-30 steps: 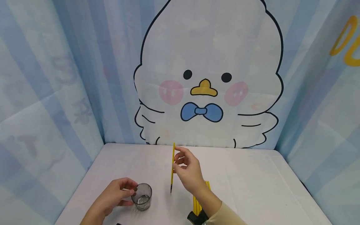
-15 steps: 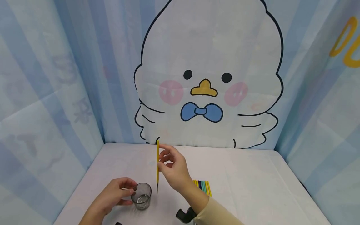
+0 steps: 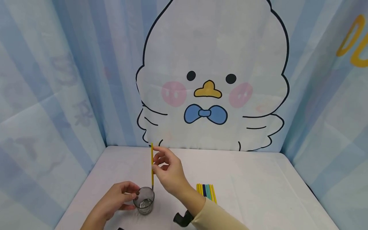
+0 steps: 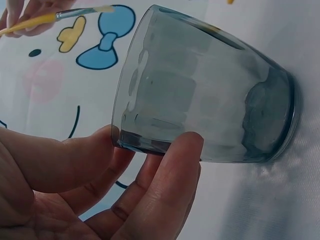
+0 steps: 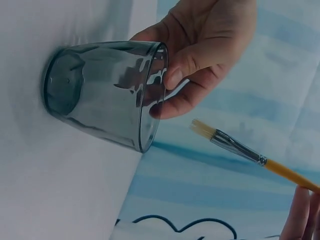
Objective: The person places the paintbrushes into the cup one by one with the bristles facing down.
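Observation:
A smoky grey glass cup [image 3: 144, 200] stands upright on the white table [image 3: 258, 188]; it also fills the left wrist view as the cup [image 4: 210, 95] and shows in the right wrist view as the cup [image 5: 105, 92]. My left hand [image 3: 118, 198] holds the cup by its rim, thumb and fingers [image 4: 165, 190] around the wall. My right hand [image 3: 168, 171] pinches a yellow paintbrush [image 3: 152, 166] held upright, bristles down. The brush tip [image 5: 202, 129] hangs just above the cup's rim, outside the glass.
Several coloured brushes or pencils [image 3: 206, 191] lie side by side on the table right of my right forearm. Blue striped cloth walls with a cartoon chick [image 3: 211, 80] close in the back and both sides. A black wrist strap [image 3: 181, 218] sits near the front edge.
My right hand has carried the upright yellow paintbrush leftward from mid-table to just over the cup. The left hand and cup have stayed put.

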`<action>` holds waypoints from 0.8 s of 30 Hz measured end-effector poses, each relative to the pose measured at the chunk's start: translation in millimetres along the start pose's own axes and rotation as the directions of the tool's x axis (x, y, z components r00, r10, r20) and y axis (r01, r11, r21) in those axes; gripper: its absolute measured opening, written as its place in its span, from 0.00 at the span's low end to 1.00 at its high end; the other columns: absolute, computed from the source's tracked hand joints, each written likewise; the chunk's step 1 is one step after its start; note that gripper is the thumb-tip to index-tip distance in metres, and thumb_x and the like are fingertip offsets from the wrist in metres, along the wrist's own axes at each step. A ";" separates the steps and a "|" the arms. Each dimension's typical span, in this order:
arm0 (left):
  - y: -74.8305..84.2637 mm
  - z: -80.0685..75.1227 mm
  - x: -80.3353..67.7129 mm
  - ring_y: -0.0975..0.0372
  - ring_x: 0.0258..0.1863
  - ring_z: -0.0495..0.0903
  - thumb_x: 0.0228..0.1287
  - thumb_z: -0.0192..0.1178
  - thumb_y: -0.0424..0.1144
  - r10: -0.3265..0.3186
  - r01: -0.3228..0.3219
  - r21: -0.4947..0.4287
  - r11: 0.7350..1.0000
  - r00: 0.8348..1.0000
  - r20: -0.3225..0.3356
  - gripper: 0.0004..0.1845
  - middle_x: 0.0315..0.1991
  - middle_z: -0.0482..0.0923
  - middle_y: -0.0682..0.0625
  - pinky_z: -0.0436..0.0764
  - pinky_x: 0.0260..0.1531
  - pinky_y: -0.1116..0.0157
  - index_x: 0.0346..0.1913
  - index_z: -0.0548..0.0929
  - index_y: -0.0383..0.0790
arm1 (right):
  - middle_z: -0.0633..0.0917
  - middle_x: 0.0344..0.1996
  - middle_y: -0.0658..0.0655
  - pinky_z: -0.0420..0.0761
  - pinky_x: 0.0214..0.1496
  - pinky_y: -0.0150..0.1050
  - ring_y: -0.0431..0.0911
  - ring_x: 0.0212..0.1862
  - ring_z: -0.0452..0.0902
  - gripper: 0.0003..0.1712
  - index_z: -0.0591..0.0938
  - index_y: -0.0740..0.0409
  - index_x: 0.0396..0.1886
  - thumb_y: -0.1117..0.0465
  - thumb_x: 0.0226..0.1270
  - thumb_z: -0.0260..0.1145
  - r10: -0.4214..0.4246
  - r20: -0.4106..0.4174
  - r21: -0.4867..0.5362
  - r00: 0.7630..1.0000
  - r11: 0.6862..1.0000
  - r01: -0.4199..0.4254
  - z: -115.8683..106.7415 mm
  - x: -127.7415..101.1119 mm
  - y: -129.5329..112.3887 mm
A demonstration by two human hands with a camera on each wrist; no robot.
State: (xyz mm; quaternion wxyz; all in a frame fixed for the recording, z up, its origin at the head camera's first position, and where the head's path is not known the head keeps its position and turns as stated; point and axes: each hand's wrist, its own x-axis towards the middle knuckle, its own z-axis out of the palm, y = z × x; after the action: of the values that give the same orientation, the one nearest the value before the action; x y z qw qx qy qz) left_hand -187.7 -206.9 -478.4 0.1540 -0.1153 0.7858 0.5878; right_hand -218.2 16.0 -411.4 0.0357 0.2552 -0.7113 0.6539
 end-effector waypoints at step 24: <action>-5.3 -6.4 0.9 0.58 0.46 0.81 0.74 0.62 0.27 0.041 -0.039 -0.028 0.999 0.996 0.077 0.16 0.52 0.85 0.42 0.95 0.40 0.55 0.61 0.81 0.26 | 0.86 0.44 0.55 0.88 0.46 0.30 0.32 0.43 0.81 0.33 0.82 0.46 0.70 0.75 0.69 0.69 0.011 0.078 -0.047 0.997 0.999 -0.007 33.5 -3.8 26.6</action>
State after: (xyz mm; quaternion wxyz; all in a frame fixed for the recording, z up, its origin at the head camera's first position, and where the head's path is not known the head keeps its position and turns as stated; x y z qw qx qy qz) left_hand -187.3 -214.5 -481.7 0.1710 -0.0785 0.7737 0.6050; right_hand -216.3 -14.1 -441.8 0.0107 0.2765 -0.7286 0.6266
